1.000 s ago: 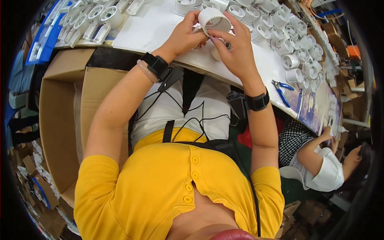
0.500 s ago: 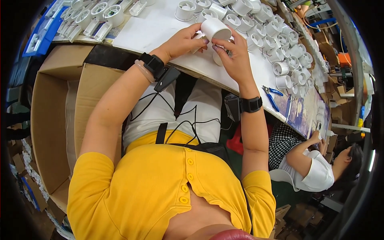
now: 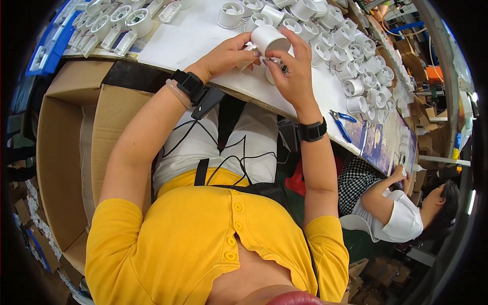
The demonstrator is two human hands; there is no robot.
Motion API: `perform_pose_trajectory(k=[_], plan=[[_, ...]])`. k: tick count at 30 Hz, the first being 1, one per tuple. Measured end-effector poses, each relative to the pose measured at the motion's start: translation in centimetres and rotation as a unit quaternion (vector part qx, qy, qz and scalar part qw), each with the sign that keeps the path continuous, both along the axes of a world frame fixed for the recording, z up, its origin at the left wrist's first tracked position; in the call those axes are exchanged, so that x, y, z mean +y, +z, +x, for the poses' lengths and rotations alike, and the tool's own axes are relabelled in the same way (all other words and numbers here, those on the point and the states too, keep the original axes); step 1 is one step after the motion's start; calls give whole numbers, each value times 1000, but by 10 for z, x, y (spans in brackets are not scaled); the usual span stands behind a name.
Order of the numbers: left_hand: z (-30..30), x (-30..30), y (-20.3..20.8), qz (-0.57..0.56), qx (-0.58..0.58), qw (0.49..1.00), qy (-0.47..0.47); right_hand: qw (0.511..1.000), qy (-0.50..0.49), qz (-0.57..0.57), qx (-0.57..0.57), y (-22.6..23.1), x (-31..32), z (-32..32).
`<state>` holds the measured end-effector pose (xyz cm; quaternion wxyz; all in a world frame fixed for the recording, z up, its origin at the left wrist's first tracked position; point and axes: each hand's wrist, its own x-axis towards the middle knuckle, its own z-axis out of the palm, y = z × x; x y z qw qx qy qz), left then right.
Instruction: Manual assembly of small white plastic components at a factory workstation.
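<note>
Over the near edge of the white worktop I hold a white cylindrical fan housing [image 3: 271, 39], its round side turned toward the upper right. My left hand [image 3: 223, 58] is closed at its left side, with a smaller white part between the fingers. Around the right side of the cylinder curl the fingers of my right hand [image 3: 295, 71], thumb and forefinger pinched just below it. Another white piece shows partly behind the right fingers; they hide most of it. To the right, blue-handled cutting pliers [image 3: 341, 127] lie on the worktop.
Many white fan housings [image 3: 351, 58] crowd the worktop's right side, with more fan parts [image 3: 119, 20] at the upper left. A blue tray [image 3: 56, 38] stands at the far left. An open cardboard box [image 3: 63, 152] is beside my left arm. A co-worker [image 3: 391, 208] sits at the right.
The view has shifted slightly. My right thumb and forefinger have drawn closer together below the cylinder. Both hands still hold the housing in nearly the same place.
</note>
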<state>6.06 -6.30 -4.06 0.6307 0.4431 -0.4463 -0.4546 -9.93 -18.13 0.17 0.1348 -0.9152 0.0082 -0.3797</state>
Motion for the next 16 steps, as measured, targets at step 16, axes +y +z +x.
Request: perform_pose_trajectory(k=[16], plan=[[0,-3,-6,2,-13,1000,8,999,24,24,15,-2,-6,2]])
